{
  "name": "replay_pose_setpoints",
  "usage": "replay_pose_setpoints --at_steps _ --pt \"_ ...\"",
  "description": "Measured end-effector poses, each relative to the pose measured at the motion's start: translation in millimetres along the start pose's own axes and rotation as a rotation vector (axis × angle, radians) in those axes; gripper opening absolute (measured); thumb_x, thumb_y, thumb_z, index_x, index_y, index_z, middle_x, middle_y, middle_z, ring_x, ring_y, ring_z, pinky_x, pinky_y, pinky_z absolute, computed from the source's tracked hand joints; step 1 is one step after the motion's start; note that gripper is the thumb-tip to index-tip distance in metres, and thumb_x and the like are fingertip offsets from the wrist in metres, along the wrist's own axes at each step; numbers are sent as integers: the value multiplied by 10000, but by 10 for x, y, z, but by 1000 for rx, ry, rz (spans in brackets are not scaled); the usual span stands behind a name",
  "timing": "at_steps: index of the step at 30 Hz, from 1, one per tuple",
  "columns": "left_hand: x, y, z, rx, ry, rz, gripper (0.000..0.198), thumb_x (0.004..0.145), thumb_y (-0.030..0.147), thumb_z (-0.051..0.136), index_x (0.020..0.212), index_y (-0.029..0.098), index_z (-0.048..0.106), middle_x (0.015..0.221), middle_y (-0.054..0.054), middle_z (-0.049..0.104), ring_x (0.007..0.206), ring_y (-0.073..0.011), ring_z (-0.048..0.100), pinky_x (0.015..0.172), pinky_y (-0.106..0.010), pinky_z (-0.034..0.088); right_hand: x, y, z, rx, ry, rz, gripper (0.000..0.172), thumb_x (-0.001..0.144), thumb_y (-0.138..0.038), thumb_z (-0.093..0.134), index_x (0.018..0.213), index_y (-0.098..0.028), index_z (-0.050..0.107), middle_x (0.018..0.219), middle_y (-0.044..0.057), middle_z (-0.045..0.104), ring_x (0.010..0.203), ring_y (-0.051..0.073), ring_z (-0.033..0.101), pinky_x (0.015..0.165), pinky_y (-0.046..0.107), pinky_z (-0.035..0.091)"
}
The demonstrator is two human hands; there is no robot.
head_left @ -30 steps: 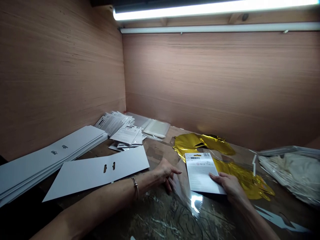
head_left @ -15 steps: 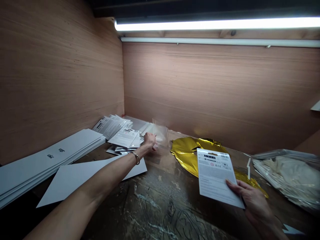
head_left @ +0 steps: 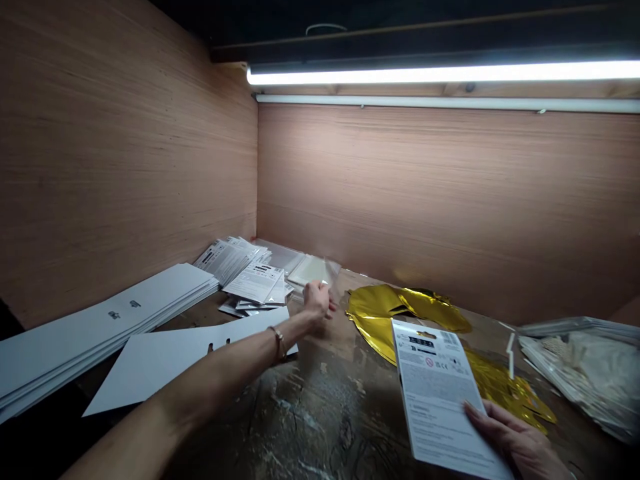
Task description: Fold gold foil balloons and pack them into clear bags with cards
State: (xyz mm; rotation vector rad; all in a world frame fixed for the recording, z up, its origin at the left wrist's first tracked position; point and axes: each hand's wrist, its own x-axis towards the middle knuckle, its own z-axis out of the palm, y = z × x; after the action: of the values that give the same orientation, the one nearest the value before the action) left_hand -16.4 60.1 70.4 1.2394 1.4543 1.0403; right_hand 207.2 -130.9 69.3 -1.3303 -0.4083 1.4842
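My left hand [head_left: 318, 300], with a bracelet on the wrist, reaches to the back of the bench. Its fingers are closed on the edge of a clear plastic bag [head_left: 332, 272], which is thin and hard to make out. More clear bags [head_left: 306, 269] lie flat just behind it. In my right hand [head_left: 520, 440] is a white printed packaging card [head_left: 437, 393] with a hang hole at the top, gripped at its lower right edge, thumb on top. A gold foil balloon [head_left: 373, 313] lies flat on the bench, partly hidden behind the card.
Packed cards [head_left: 257, 283] are heaped at the back left. Long white card sheets [head_left: 145, 300] are stacked at the left, with a loose white sheet [head_left: 165, 353] beside them. A plastic bag of pale items [head_left: 590, 367] lies at right. Wooden walls [head_left: 440, 193] enclose the bench.
My left hand has drawn slightly back toward me from the bags, and the bag at its fingers has come lower. The card in my right hand has come nearer. The view has tilted up a little.
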Motion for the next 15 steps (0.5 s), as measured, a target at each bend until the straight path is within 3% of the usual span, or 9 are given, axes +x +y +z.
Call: replay_pose_setpoints --at_steps 4,6,11,15 --pt "-562 -354 143 -220 -154 -177 33 745 125 394 747 105 420 607 -38 537 526 -159 578 431 -283 476 -117 47 -16 -93 -101 50 126 567 -220 655 653 -135 622 604 64 642 556 213 596 517 300 464" --pt "-731 -478 183 -304 -193 -245 32 738 121 421 718 111 397 561 -22 528 500 -160 575 414 -302 482 -166 127 -1 -163 -140 64 121 597 -230 632 645 -120 618 578 65 634 525 189 587 506 276 451" --pt "-811 -531 247 -454 -203 -319 111 721 133 488 688 125 381 494 9 511 456 -165 569 368 -297 474 -273 382 111 -223 -212 108 124 600 -226 612 625 -105 607 539 55 622 467 146 563 456 224 413" --pt "-863 -477 266 -513 -221 -345 181 682 188 563 670 124 394 485 2 515 468 -171 573 363 -267 466 -226 532 204 -259 -314 161 138 518 -215 643 569 -95 598 503 57 606 460 154 560 442 217 397"
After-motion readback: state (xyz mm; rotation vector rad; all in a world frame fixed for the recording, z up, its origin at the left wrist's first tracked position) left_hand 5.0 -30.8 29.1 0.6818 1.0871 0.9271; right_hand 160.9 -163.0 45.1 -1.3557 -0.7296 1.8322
